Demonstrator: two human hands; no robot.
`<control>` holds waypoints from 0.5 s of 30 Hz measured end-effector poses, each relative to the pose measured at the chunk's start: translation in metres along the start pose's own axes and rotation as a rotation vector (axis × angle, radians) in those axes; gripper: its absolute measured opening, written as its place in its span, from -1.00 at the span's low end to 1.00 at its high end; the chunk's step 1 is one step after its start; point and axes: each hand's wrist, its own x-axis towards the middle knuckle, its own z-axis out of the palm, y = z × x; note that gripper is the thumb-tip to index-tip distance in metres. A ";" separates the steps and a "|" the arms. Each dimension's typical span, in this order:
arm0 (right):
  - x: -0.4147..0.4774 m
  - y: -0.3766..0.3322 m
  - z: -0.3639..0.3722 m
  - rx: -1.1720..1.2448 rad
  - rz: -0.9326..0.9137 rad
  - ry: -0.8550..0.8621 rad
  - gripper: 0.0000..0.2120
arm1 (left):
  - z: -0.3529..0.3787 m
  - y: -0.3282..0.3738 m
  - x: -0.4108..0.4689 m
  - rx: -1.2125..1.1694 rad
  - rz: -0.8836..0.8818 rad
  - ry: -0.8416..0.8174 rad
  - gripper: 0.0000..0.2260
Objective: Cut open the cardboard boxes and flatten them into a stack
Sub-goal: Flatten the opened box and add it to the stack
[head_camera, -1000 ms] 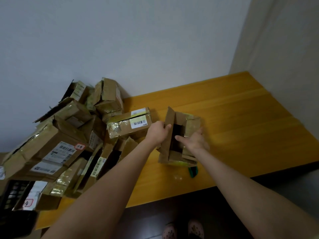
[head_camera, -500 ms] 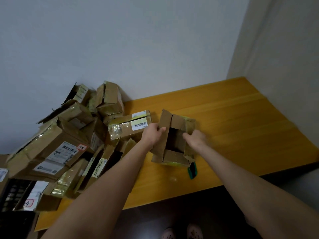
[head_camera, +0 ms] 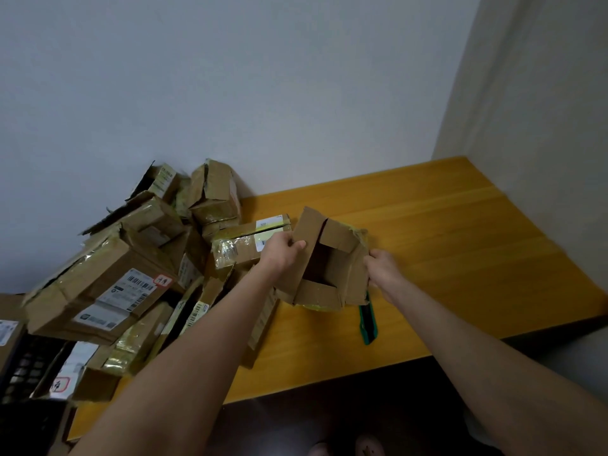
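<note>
I hold a small opened cardboard box [head_camera: 329,281] just above the wooden table [head_camera: 444,251], its flaps spread and its hollow inside facing me. My left hand [head_camera: 283,253] grips the box's left flap, thumb on the inner face. My right hand [head_camera: 383,268] grips the box's right wall. A green and black cutter [head_camera: 367,319] lies on the table just under the box's near right corner, partly hidden by it.
A big pile of taped cardboard boxes [head_camera: 131,278] with shipping labels fills the table's left side up to the wall. A dark crate [head_camera: 23,373] stands at the far left. White walls close the back and right. The table's front edge runs below my arms.
The box has been pulled wider open between my hands and tipped so that its inside faces me more. More of the cutter now shows below it.
</note>
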 end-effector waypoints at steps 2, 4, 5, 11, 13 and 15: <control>-0.002 0.000 0.000 0.016 -0.006 -0.004 -0.73 | -0.003 -0.002 0.000 -0.014 -0.007 0.018 -0.76; -0.003 0.001 0.000 0.040 -0.006 -0.018 -0.73 | -0.006 -0.003 -0.001 -0.035 -0.005 0.043 -0.74; -0.002 0.001 0.000 0.051 0.000 -0.024 -0.73 | -0.006 -0.003 -0.001 -0.050 -0.005 0.049 -0.73; 0.004 -0.010 0.003 -0.169 0.061 0.166 -0.31 | 0.004 0.016 -0.009 0.114 0.155 0.016 -0.78; 0.008 -0.017 0.000 -0.292 0.046 0.229 -0.35 | 0.006 0.021 -0.012 0.163 0.201 0.015 -0.77; 0.011 -0.021 -0.006 -0.467 0.021 0.270 -0.61 | 0.007 0.021 -0.014 0.161 0.212 0.010 -0.76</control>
